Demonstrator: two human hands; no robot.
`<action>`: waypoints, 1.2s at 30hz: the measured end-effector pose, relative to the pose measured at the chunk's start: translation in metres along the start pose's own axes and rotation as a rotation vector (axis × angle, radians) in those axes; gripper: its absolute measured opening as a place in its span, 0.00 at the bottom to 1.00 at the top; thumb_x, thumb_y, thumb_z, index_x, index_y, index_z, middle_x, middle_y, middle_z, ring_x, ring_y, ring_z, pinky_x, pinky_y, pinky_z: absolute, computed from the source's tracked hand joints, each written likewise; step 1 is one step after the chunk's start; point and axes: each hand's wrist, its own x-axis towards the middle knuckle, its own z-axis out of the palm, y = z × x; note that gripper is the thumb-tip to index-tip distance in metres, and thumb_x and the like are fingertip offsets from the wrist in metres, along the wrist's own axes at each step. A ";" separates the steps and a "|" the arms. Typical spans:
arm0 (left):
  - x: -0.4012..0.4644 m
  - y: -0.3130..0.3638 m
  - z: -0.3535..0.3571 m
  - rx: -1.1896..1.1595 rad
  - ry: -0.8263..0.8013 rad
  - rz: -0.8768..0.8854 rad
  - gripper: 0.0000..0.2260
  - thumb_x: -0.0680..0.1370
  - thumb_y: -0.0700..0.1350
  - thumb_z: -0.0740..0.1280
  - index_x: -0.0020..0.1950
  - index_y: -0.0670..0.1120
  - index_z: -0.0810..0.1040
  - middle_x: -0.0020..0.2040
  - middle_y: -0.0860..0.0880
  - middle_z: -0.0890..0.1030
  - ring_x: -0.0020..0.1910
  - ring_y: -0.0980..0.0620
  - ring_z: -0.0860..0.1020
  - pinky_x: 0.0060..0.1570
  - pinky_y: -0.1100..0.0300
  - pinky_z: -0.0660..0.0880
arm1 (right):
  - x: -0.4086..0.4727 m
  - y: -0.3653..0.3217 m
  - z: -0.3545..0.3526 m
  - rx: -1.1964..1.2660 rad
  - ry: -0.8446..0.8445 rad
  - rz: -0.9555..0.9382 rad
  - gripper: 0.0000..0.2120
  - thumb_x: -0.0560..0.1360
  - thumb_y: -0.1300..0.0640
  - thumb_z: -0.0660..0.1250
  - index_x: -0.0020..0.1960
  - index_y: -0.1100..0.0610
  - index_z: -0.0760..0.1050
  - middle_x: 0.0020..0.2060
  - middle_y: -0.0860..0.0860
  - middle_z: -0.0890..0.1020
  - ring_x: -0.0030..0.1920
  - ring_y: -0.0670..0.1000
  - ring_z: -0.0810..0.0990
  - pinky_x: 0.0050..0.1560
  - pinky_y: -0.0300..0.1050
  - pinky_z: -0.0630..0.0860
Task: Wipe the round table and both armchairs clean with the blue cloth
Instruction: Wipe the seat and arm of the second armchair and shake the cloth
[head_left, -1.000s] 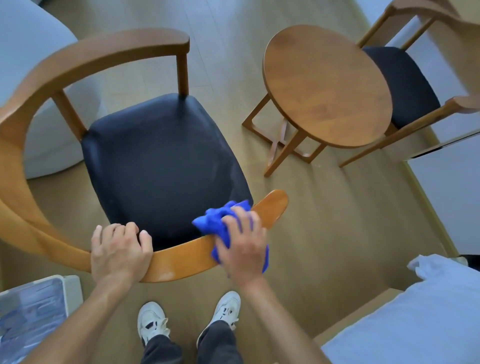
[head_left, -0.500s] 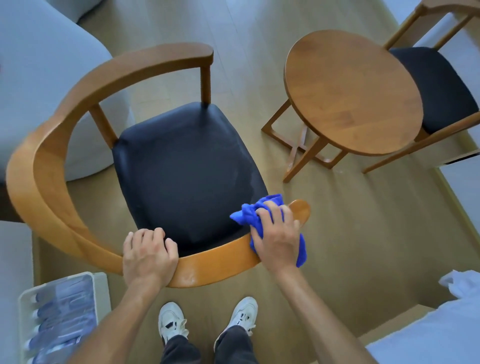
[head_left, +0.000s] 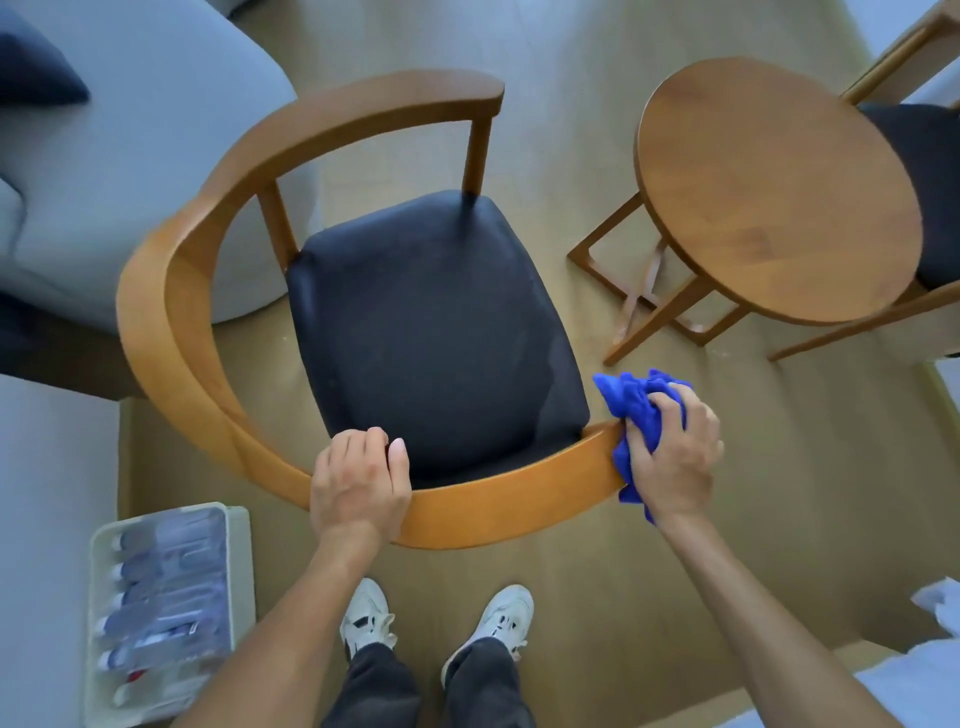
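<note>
The blue cloth (head_left: 641, 415) was bunched at the near right end of the armchair's curved wooden rail (head_left: 509, 499), wrapped over that tip so the tip itself was hidden. The right hand (head_left: 675, 457) clenched it from the outer side, fingers curled over the top of the wad, with folds spilling out past the fingertips toward the dark seat (head_left: 431, 332) and a small corner hanging below the wrist. The left hand (head_left: 361, 483) gripped the same rail further along, fingers hooked over its inner edge just beside the seat's near border, well apart from the cloth. The nearer armchair (head_left: 171, 291) stood on a pale wood floor (head_left: 779, 493). Beyond the cloth stood the round table (head_left: 779, 192), and behind it, partly covered by the tabletop, the second armchair (head_left: 930, 171). A grey sofa (head_left: 130, 171) sat to the left, and a tray of bottles (head_left: 161, 613) lay near the person's white shoes (head_left: 369, 618).
</note>
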 end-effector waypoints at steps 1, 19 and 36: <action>0.000 0.000 0.001 -0.002 0.003 0.008 0.18 0.78 0.52 0.49 0.39 0.46 0.73 0.37 0.49 0.75 0.41 0.48 0.72 0.42 0.52 0.72 | -0.008 -0.016 0.003 -0.033 0.010 0.015 0.13 0.72 0.55 0.70 0.53 0.59 0.77 0.60 0.55 0.77 0.58 0.62 0.75 0.44 0.56 0.73; 0.024 0.048 -0.100 -0.804 -0.610 -0.327 0.18 0.80 0.53 0.58 0.36 0.45 0.77 0.34 0.47 0.81 0.39 0.45 0.79 0.41 0.57 0.74 | -0.063 -0.155 -0.081 1.151 -0.323 0.135 0.15 0.75 0.64 0.69 0.59 0.53 0.73 0.63 0.47 0.75 0.62 0.49 0.75 0.64 0.51 0.73; 0.023 0.141 -0.319 -0.883 -0.826 0.227 0.25 0.73 0.45 0.73 0.66 0.53 0.68 0.61 0.51 0.76 0.58 0.51 0.77 0.58 0.52 0.77 | 0.028 -0.185 -0.259 1.811 -0.296 0.266 0.10 0.77 0.52 0.63 0.58 0.50 0.74 0.54 0.57 0.80 0.54 0.59 0.80 0.57 0.57 0.77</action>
